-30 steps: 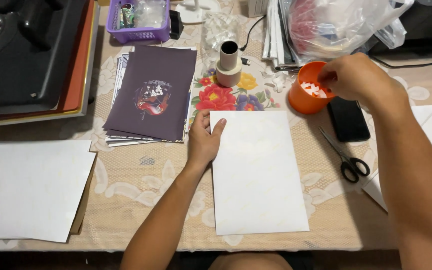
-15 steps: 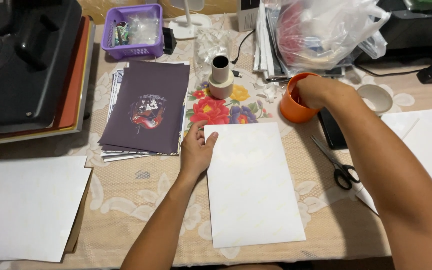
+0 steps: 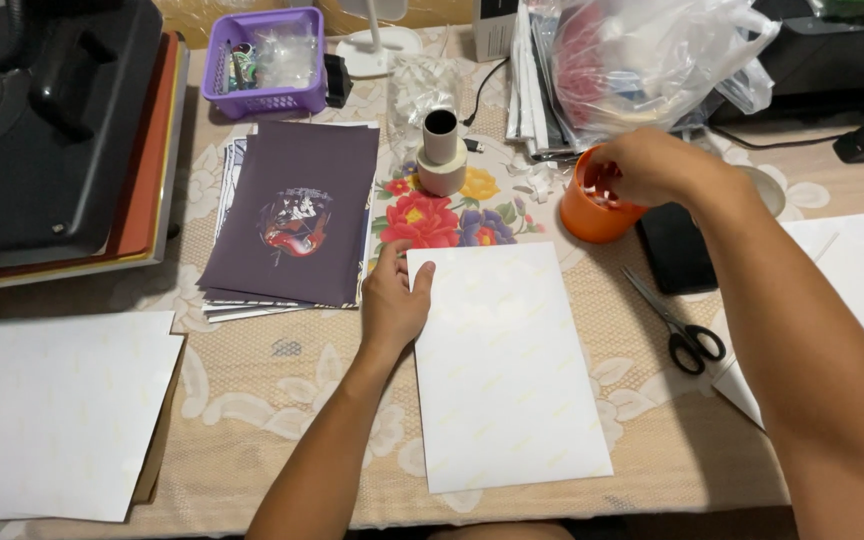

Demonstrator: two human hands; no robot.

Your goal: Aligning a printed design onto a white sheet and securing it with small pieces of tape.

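Head view: left hand [image 3: 392, 305] pins white sheet [image 3: 502, 365]; right hand [image 3: 652, 165] seemingly inside orange cup [image 3: 587, 212].

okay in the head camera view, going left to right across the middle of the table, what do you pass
stack of white sheets → dark purple printed sheet → left hand → white sheet → orange cup, with the right hand at its rim → black scissors

Scissors [image 3: 687, 335], purple basket [image 3: 264, 62], dark prints [image 3: 294, 215]
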